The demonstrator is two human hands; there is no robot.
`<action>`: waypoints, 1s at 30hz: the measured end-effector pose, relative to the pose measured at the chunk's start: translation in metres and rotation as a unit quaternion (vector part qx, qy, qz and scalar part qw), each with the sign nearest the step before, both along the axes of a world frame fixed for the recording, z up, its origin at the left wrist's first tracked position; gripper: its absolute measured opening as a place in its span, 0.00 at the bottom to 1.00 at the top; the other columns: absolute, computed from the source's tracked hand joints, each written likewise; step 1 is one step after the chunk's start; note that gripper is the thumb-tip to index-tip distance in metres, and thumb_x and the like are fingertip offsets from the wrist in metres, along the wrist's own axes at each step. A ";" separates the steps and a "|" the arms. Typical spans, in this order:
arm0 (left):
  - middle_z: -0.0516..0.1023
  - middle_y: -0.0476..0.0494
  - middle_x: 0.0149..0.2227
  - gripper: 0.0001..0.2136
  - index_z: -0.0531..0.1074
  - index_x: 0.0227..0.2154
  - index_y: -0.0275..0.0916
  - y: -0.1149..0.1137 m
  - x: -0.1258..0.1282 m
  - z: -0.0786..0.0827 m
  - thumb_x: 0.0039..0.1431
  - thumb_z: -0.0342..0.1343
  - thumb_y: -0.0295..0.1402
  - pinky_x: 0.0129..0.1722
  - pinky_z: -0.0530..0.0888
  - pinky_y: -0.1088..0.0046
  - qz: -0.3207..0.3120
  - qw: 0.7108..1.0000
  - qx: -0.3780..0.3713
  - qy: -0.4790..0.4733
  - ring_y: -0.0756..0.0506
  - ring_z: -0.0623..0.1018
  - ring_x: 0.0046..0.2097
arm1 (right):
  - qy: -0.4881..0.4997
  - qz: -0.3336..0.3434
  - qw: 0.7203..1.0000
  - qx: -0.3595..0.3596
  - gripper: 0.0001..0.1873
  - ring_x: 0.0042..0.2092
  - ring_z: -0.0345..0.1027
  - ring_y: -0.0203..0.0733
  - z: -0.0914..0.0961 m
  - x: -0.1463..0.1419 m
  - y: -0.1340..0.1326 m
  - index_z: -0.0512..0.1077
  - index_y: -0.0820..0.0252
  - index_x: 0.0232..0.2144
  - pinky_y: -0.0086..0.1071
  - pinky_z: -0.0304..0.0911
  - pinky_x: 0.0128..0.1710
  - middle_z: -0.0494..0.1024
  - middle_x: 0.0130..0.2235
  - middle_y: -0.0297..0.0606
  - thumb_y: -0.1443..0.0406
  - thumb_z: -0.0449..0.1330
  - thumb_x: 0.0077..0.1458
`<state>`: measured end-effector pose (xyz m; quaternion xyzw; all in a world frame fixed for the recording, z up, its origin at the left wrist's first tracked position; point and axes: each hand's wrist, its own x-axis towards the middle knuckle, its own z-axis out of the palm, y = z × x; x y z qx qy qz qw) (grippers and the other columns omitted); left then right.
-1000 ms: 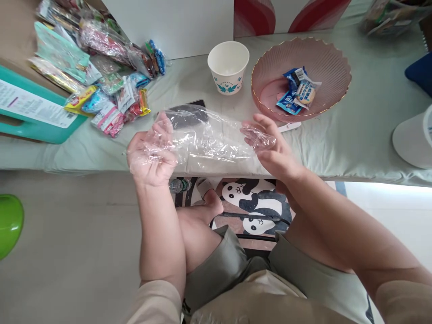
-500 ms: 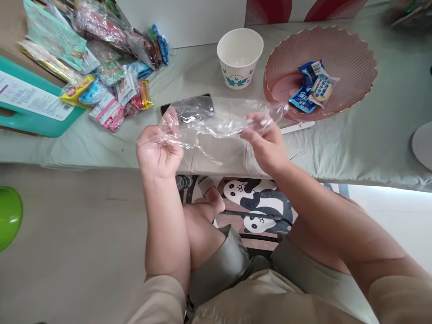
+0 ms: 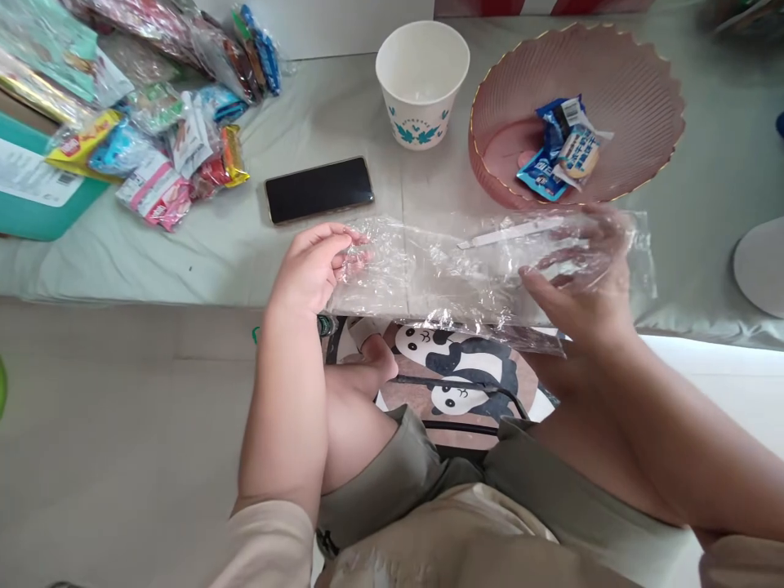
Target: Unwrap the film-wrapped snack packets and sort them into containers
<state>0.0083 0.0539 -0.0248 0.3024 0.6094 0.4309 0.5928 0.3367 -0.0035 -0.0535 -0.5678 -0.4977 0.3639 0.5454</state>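
A clear plastic bag (image 3: 429,282) is stretched between my hands over the front edge of the cloth-covered surface. My left hand (image 3: 315,265) pinches the bag's left end between thumb and fingers. At the other end, my right hand (image 3: 591,290) has its thumb and fingers spread apart, with the clear film lying over the fingers; they seem to be inside the bag. Under the film lies a slim white tool (image 3: 511,233) with a pointed tip, like a craft knife. A black phone (image 3: 319,189) rests just beyond my left hand.
Behind the bag stand a white paper cup (image 3: 421,90) with teal leaves and a pink ribbed bowl (image 3: 637,106) holding several blue snack packets (image 3: 554,151). Wrapped snacks (image 3: 159,155) are heaped at the left, by a teal box (image 3: 37,192). A white round object (image 3: 763,265) sits right.
My hands have moved apart, my right hand going right, and the bag is spread wider. The bag no longer covers the phone. My right hand's fingers have opened from a pinch.
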 end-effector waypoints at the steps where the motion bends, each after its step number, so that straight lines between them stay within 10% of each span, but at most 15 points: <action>1: 0.82 0.45 0.31 0.03 0.75 0.26 0.37 0.001 0.003 -0.001 0.52 0.60 0.24 0.29 0.77 0.77 -0.003 1.000 0.007 0.006 0.49 0.83 0.29 | -0.059 -0.018 0.997 0.047 0.43 0.40 0.73 0.42 0.000 0.001 0.000 0.69 0.39 0.55 0.33 0.69 0.27 0.73 0.54 0.38 0.70 0.78 0.39; 5: 0.82 0.45 0.30 0.03 0.76 0.25 0.36 0.002 0.010 -0.004 0.51 0.60 0.23 0.32 0.78 0.76 -0.001 0.999 0.020 0.025 0.49 0.83 0.31 | -0.302 -0.024 0.916 0.264 0.33 0.57 0.71 0.57 0.005 0.007 0.008 0.70 0.42 0.56 0.49 0.74 0.48 0.69 0.59 0.44 0.66 0.74 0.49; 10: 0.82 0.45 0.31 0.03 0.77 0.25 0.37 0.004 0.016 -0.007 0.52 0.62 0.25 0.34 0.78 0.77 0.023 0.999 0.022 0.038 0.50 0.82 0.34 | -0.392 0.103 0.831 0.382 0.08 0.54 0.75 0.55 0.012 0.009 0.004 0.73 0.52 0.35 0.50 0.73 0.52 0.77 0.46 0.40 0.69 0.68 0.57; 17: 0.80 0.46 0.30 0.07 0.73 0.23 0.39 0.010 0.014 -0.012 0.53 0.66 0.29 0.40 0.80 0.73 0.049 0.997 0.033 0.053 0.49 0.81 0.35 | -0.424 0.242 0.814 0.315 0.05 0.52 0.79 0.48 0.014 0.007 -0.020 0.72 0.51 0.34 0.44 0.70 0.48 0.82 0.42 0.34 0.67 0.64 0.61; 30: 0.84 0.39 0.38 0.05 0.74 0.20 0.36 -0.004 -0.010 0.009 0.44 0.65 0.29 0.39 0.79 0.68 -0.042 0.999 -0.032 0.013 0.45 0.82 0.38 | -0.442 0.277 0.823 0.225 0.06 0.55 0.77 0.51 -0.013 0.022 0.003 0.73 0.54 0.34 0.45 0.68 0.50 0.81 0.49 0.40 0.70 0.60 0.61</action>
